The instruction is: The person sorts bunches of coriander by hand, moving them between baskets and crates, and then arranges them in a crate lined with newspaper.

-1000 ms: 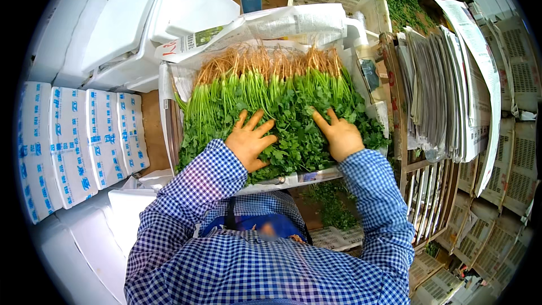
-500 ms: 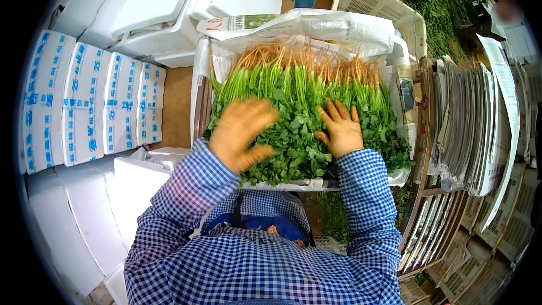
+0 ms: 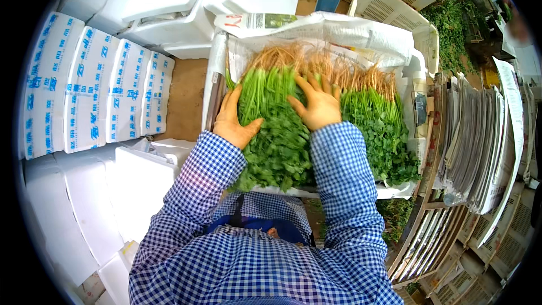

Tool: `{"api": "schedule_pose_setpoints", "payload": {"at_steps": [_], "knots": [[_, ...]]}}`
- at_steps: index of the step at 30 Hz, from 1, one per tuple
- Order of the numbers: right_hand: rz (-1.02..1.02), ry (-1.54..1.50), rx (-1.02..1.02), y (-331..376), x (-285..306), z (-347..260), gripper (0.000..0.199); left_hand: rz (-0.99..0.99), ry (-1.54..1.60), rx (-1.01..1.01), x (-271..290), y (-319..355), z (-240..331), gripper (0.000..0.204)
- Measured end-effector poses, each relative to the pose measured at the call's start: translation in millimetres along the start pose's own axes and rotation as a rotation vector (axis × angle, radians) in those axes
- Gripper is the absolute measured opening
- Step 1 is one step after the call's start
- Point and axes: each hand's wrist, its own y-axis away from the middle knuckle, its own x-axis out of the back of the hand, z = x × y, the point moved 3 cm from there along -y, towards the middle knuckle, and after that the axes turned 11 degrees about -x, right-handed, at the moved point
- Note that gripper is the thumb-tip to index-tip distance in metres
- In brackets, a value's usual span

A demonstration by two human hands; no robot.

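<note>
In the head view, the thing in hand is a layer of coriander-like greens (image 3: 276, 144), lying in a white box (image 3: 215, 59) lined with newspaper (image 3: 350, 31), directly in front of me. The tan roots (image 3: 276, 56) point toward the far wall, the stalks (image 3: 270, 83) run toward me, and the leaves lie at the near side. My left hand (image 3: 234, 120) is partly open at the left edge of the layer, fingers reaching forward and thumb set apart over the leaves. My right hand (image 3: 319, 104) is open over the middle, fingers spread across the stalks just below the roots. The left portion of greens lies between the two hands; the rest lies to the right of my right hand. Neither hand is closed into a grip; how hard the fingers press, I cannot tell. For good handling, I judge it best to apply even, light pressure from both sides, with the fingers on the firm stalks rather than the soft leaves, which could bruise. Root ends are best kept level in one row, stalks parallel. The left fingers work close to the box wall, so care is advisable there to avoid tearing the paper or snagging outer stems.
</note>
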Motion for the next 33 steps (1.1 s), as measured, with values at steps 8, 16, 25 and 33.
{"api": "schedule_pose_setpoints", "payload": {"at_steps": [8, 16, 25, 33], "knots": [[0.021, -0.007, -0.016, 6.7, -10.8, 15.0, 0.062, -0.055, 0.060, 0.058, -2.5, 0.4, -12.4, 0.092], [0.034, 0.056, -0.011, 6.0, -18.7, 15.3, 0.062, 0.041, 0.016, 0.037, 2.4, 13.9, 17.5, 0.074], [-0.054, 0.052, -0.015, 4.8, -3.9, 7.9, 0.067, -0.113, -0.205, 0.066, 17.2, 11.5, 14.0, 0.064], [0.187, -0.111, 0.247, 21.5, 48.6, -45.9, 0.068, 0.031, -0.273, -0.440, 49.5, 8.3, 56.7, 0.067]]}}
